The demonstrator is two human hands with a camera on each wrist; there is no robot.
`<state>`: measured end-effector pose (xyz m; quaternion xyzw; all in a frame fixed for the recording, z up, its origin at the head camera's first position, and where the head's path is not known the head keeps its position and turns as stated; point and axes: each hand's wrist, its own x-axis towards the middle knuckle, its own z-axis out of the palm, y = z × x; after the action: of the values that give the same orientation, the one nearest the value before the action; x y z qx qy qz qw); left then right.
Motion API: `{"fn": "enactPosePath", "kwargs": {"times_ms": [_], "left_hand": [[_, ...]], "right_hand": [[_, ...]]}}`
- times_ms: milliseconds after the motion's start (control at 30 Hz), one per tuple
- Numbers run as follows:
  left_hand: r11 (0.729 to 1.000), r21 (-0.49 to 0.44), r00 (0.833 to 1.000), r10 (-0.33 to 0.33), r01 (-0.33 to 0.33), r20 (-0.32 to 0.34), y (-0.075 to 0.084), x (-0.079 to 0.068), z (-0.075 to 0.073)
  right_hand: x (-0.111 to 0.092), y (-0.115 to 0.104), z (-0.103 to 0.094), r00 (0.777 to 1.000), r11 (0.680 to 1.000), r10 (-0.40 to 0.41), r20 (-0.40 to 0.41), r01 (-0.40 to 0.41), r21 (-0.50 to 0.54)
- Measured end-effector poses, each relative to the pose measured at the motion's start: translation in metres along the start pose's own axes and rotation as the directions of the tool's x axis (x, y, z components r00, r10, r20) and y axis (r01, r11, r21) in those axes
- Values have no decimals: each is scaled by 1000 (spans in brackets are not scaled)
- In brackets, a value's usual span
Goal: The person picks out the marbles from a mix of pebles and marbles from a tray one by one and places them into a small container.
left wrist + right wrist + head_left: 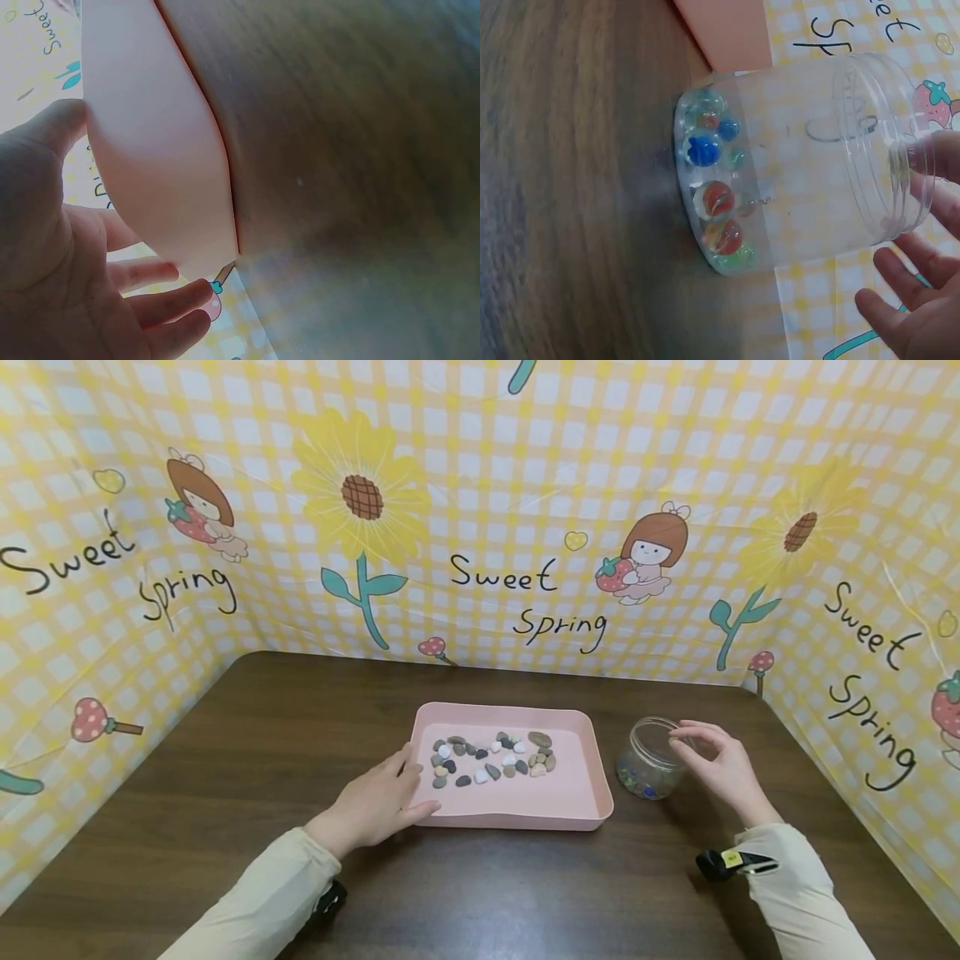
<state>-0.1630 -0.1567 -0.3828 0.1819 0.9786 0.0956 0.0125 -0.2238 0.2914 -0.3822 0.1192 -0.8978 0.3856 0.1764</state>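
Note:
A shallow pink tray (510, 822) lies on the table with several grey, white and tan pebbles (492, 772) laid in rows inside it. My left hand (378, 802) rests at its near left corner. In the left wrist view the thumb (64, 124) touches the rim and the loosely extended fingers lie along the outer side. To the right stands an upright clear jar (649, 764) with glass marbles (718, 199) at its bottom. At the jar's mouth is my right hand (723, 772), thumb and forefinger close together by the rim. Whether they pinch anything is unclear; the other fingers stay loose.
The dark wooden table (465, 893) runs back to a yellow checked cloth (487, 510) that hangs behind and at both sides. Black bands with small devices sit at both wrists, the right one (723, 864) showing a yellow label.

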Motion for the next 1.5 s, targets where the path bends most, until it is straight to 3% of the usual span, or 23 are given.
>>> {"fn": "enactPosePath", "kwargs": {"times_ms": [200, 533, 867, 1100, 1500], "left_hand": [[1000, 5, 1000, 1, -1, -2, 0, 0, 0], [1000, 6, 1000, 8, -8, -8, 0, 1, 1], [1000, 13, 1000, 17, -16, -16, -1, 2, 1], [1000, 7, 1000, 16, -16, -10, -1, 2, 0], [998, 52, 999, 43, -42, -17, -1, 6, -8]], "right_hand": [[0, 0, -4, 997, 997, 79, 22, -79, 3], [0, 0, -3, 990, 990, 138, 15, -139, 9], [1, -8, -5, 990, 990, 141, 3, -141, 22], [6, -25, -13, 995, 993, 102, -22, -100, 62], [15, -66, -10, 998, 983, -57, -4, 57, 176]]}}
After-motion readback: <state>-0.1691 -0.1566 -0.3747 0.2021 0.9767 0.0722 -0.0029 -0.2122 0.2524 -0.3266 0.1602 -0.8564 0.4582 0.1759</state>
